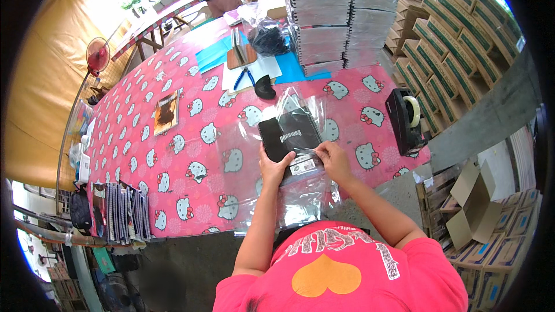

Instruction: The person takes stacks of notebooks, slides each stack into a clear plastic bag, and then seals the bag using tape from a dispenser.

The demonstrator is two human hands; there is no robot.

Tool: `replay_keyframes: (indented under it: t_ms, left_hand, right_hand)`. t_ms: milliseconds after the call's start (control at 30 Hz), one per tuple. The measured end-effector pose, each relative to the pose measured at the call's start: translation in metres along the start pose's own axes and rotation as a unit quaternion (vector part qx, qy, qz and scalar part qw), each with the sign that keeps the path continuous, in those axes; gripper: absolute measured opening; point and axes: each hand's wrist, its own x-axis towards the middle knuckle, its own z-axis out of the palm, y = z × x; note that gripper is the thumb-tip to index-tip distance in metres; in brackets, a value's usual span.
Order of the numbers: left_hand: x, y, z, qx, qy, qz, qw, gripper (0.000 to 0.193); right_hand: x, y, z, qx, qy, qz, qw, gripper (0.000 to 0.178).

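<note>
A black spiral notebook (290, 130) with a white label near its lower edge is in front of me at the table's near side. My left hand (273, 164) grips its lower left corner, thumb on top. At its lower right, the fingers of my right hand (334, 159) pinch the edge of a clear plastic sleeve (309, 193). Shiny plastic shows around the notebook; I cannot tell how far the notebook sits inside it. Beyond the notebook lie a black half-round piece (265, 88) and blue-handled pliers (244, 77).
Tall stacks of wrapped spiral notebooks (321, 23) stand at the back. A tape dispenser (403, 121) sits at the right edge. Another notebook (167, 113) lies to the left; several stand in a row (122, 211) at the near left corner. Cartons (457, 40) are piled at right.
</note>
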Motion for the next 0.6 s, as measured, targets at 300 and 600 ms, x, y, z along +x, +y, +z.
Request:
replay_keyframes:
  t_ms: [300,600]
  left_hand:
    - [0.002,0.0,-0.001,-0.02,-0.019,0.017,0.999,0.105]
    - [-0.001,0.008,-0.004,-0.03,-0.011,0.043,0.999,0.097]
  right_hand:
    - [0.014,0.091,-0.124,0.156,0.21,0.175,0.949,0.015]
    - [0.028,-0.035,-0.036,-0.15,-0.127,-0.19,0.962,0.031]
